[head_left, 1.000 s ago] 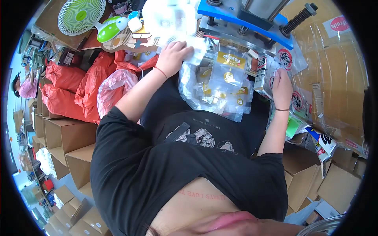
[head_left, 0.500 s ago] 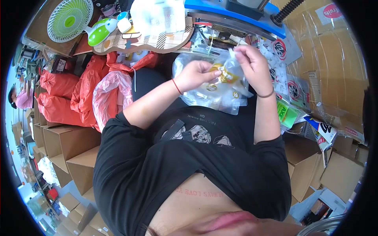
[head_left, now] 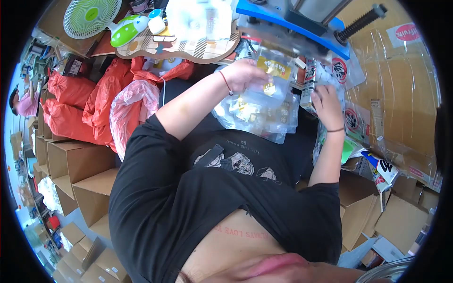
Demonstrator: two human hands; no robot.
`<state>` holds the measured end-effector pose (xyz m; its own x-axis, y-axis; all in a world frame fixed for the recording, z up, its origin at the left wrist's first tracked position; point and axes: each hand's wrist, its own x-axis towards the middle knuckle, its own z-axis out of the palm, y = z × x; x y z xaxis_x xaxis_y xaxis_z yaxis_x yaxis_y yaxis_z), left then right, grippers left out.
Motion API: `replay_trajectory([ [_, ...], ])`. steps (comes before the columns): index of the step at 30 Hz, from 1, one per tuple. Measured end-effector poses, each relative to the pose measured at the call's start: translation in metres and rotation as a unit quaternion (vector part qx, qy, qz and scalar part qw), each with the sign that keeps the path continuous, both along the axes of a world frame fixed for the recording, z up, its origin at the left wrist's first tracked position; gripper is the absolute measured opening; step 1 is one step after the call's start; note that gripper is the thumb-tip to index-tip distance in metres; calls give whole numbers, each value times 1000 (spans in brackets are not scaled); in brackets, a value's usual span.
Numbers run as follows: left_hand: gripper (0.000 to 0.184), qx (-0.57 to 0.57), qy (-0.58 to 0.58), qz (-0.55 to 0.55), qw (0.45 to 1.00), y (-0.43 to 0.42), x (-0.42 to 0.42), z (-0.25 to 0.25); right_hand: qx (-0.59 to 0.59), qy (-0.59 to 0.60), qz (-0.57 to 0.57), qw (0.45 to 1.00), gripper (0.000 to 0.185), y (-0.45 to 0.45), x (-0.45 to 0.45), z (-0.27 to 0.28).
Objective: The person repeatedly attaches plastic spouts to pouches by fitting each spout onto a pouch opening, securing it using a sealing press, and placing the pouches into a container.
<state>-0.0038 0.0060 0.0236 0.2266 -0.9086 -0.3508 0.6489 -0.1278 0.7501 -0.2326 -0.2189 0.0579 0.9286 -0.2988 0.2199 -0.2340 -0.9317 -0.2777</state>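
Observation:
My left hand [head_left: 244,76] is closed on the left edge of a clear plastic bag with a yellow printed label [head_left: 277,69], at the front of a blue-topped press [head_left: 292,18]. Below it, a heap of similar clear bags [head_left: 257,115] lies over my lap. Off to the right, my right hand [head_left: 327,107] has its fingers apart over small clear-and-white packets, beside a white box-like pack with dark print [head_left: 308,88]. Nothing can be made out in that hand.
A green-and-white fan [head_left: 92,16] and a patterned board [head_left: 188,48] with white bags on it are at the upper left. Red sacks [head_left: 71,87] and open cartons [head_left: 89,158] line the left. A large taped carton [head_left: 401,85] stands at right. A person in pink [head_left: 27,104] is far left.
Half a second ago both hands were together on the bag. My right hand has let go and moved right and down; my left hand has moved slightly up with the bag, towards the press.

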Motion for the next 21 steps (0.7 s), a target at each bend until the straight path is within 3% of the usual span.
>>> replay_trajectory([
  [1,28,21,6,-3,1000,-1,4,3,-2,-3,4,1000,35,2,-3,1],
  [3,37,21,-16,-12,1000,-3,11,-4,115,67,35,990,31,4,-12,2],
  [5,50,115,-251,130,952,5,19,1,134,110,31,984,28,3,-19,8],
  [7,61,112,-541,299,778,14,70,-21,183,26,92,978,28,-2,-32,6],
  [9,67,154,-814,311,466,39,110,-21,204,36,100,973,32,-2,-42,18],
  [11,70,241,-891,134,362,66,126,-53,215,25,88,972,30,-7,-46,20],
  [14,64,160,-887,33,433,86,79,-26,224,44,-19,973,28,-11,-47,13],
  [15,51,125,-915,46,380,90,73,-24,232,28,-34,972,25,-10,-46,9],
  [16,51,123,-916,44,380,91,72,-25,239,11,-48,970,23,-10,-42,6],
  [18,33,137,-773,141,603,91,71,-29,251,-43,-85,963,22,-7,-35,4],
  [19,22,62,-662,214,716,89,69,-32,262,-97,-121,953,20,1,-28,7],
  [20,22,63,-662,211,717,88,66,-36,339,-121,-97,928,20,9,-21,13],
  [21,20,41,-574,190,796,85,57,-33,358,-121,-68,923,20,21,-11,19],
])
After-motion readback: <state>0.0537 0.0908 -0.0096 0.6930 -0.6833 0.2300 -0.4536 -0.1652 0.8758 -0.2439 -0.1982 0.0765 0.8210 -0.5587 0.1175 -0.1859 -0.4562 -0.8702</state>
